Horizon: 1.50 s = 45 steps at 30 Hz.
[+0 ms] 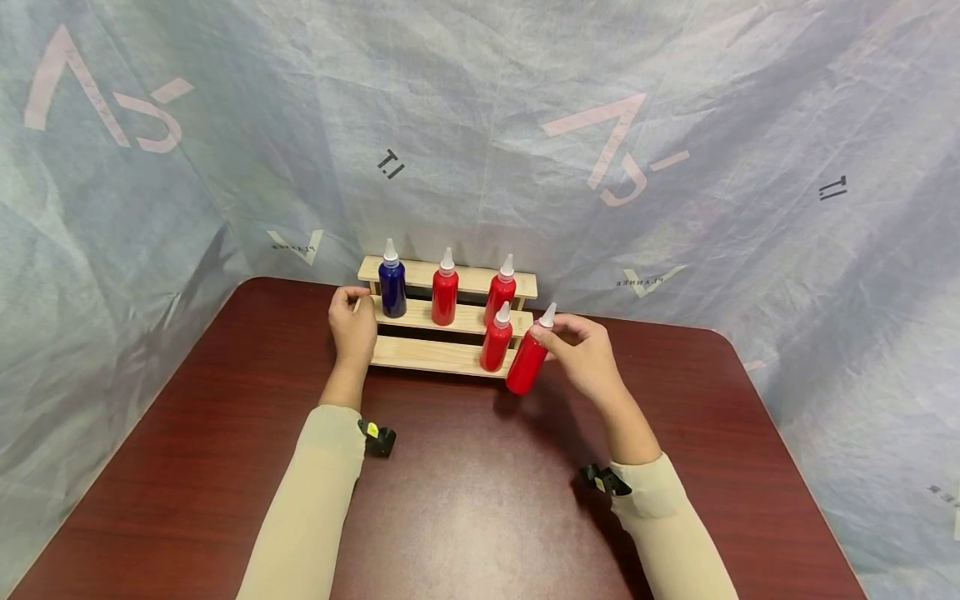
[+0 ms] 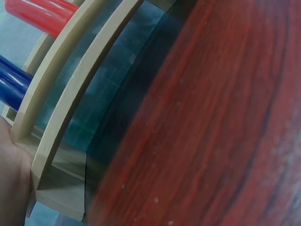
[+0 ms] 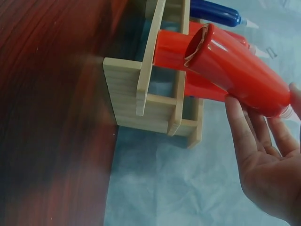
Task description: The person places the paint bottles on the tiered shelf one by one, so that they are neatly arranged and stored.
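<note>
My right hand (image 1: 588, 354) grips a red squeeze bottle (image 1: 527, 365) with a white pointed nozzle near its top. The bottle tilts in front of the right end of a tiered wooden rack (image 1: 427, 354), and in the right wrist view its round base is raised off the shelves. My left hand (image 1: 352, 329) holds the rack's left end, its fingers bent around the middle shelf. On that middle shelf stand a blue bottle (image 1: 392, 290) and two red bottles, the central one (image 1: 444, 298) and the right one (image 1: 500, 292). Another red bottle (image 1: 494, 346) stands on the lowest shelf.
The rack sits toward the back of a dark red wood-grain table (image 1: 465, 500). A grey printed cloth (image 1: 480, 150) hangs close behind and along both sides. Each wrist carries a small black device, one on the left (image 1: 378, 439) and one on the right (image 1: 606, 481).
</note>
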Each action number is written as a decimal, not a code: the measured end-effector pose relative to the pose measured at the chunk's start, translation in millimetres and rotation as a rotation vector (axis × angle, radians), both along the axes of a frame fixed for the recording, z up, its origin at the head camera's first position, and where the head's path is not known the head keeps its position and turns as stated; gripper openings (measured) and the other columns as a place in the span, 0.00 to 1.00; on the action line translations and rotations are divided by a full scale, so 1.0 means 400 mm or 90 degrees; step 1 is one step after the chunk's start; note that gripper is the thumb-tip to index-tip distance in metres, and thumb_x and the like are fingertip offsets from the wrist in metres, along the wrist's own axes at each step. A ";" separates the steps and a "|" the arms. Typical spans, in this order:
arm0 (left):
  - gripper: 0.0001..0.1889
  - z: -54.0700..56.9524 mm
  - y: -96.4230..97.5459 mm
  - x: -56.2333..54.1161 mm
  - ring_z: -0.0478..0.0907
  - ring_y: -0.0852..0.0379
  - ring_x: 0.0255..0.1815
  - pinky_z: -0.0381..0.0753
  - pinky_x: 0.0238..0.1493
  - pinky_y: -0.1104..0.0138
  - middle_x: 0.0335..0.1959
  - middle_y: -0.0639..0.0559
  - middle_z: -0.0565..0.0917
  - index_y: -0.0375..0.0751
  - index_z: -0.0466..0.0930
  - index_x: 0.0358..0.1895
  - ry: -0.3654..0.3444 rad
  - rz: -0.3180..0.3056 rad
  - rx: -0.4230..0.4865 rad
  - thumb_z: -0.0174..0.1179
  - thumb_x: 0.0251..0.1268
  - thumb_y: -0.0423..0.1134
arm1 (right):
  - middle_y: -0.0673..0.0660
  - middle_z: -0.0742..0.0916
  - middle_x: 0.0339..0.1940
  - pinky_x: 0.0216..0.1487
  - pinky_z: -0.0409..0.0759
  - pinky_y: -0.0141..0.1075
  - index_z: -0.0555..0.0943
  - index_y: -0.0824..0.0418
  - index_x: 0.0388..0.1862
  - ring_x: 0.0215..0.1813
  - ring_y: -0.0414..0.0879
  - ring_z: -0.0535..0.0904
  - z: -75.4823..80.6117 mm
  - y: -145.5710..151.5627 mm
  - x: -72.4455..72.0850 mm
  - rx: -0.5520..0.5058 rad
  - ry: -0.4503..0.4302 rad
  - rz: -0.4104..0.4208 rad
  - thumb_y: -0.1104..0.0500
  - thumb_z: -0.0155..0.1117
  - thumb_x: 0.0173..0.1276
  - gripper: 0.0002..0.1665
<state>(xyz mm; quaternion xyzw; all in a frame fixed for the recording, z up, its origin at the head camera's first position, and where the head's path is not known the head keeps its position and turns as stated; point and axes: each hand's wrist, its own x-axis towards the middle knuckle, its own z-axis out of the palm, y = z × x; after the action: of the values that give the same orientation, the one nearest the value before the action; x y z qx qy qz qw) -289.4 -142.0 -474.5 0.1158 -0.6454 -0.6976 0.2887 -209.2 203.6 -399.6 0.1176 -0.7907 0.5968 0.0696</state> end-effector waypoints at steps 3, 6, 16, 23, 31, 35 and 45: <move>0.09 0.000 0.001 0.000 0.76 0.51 0.57 0.70 0.62 0.67 0.44 0.52 0.76 0.23 0.78 0.47 -0.006 -0.005 0.003 0.53 0.70 0.27 | 0.40 0.91 0.35 0.41 0.91 0.50 0.88 0.67 0.49 0.35 0.37 0.88 -0.001 -0.005 0.003 0.004 -0.007 0.010 0.58 0.76 0.69 0.16; 0.11 0.001 0.003 0.001 0.75 0.50 0.60 0.69 0.63 0.66 0.47 0.48 0.77 0.22 0.79 0.50 -0.013 -0.008 0.011 0.52 0.72 0.27 | 0.41 0.91 0.35 0.40 0.91 0.47 0.88 0.67 0.49 0.36 0.37 0.88 -0.001 -0.010 0.007 0.007 -0.014 0.022 0.58 0.76 0.69 0.15; 0.14 0.070 0.020 0.051 0.71 0.58 0.44 0.69 0.43 0.70 0.54 0.36 0.78 0.20 0.79 0.54 -0.056 -0.011 0.007 0.50 0.73 0.26 | 0.47 0.90 0.39 0.42 0.88 0.62 0.87 0.67 0.51 0.39 0.41 0.88 0.008 -0.033 0.019 -0.001 -0.054 0.051 0.60 0.75 0.70 0.15; 0.13 0.071 0.023 0.054 0.71 0.57 0.45 0.69 0.44 0.70 0.53 0.38 0.77 0.20 0.77 0.53 -0.044 -0.020 0.014 0.50 0.72 0.26 | 0.52 0.90 0.41 0.41 0.88 0.62 0.88 0.66 0.51 0.39 0.40 0.88 0.001 -0.049 0.020 0.003 -0.046 0.068 0.59 0.76 0.69 0.15; 0.14 0.076 0.026 0.056 0.72 0.45 0.60 0.67 0.58 0.66 0.55 0.35 0.77 0.17 0.78 0.52 -0.034 -0.022 0.021 0.49 0.72 0.25 | 0.60 0.90 0.46 0.43 0.87 0.63 0.88 0.66 0.52 0.37 0.41 0.90 -0.001 -0.067 0.022 -0.001 -0.055 0.080 0.58 0.76 0.69 0.17; 0.13 0.078 0.026 0.056 0.73 0.44 0.62 0.67 0.60 0.66 0.55 0.33 0.77 0.17 0.78 0.52 -0.032 -0.021 0.019 0.49 0.72 0.25 | 0.61 0.90 0.47 0.43 0.89 0.61 0.88 0.65 0.52 0.36 0.43 0.90 -0.001 -0.070 0.026 -0.002 -0.063 0.086 0.58 0.76 0.69 0.17; 0.13 0.077 0.023 0.058 0.73 0.44 0.61 0.67 0.61 0.66 0.50 0.39 0.76 0.16 0.77 0.50 -0.021 -0.027 0.020 0.49 0.72 0.24 | 0.61 0.92 0.44 0.38 0.89 0.38 0.91 0.61 0.49 0.37 0.39 0.87 0.007 -0.088 0.038 0.049 -0.025 0.084 0.56 0.76 0.69 0.13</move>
<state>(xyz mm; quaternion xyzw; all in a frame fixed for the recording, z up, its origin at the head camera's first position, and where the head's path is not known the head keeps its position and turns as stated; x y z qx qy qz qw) -266.1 -133.0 -443.8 0.1184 -0.6417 -0.7112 0.2614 -194.1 168.4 -396.8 0.1604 -0.8048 0.5714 0.0104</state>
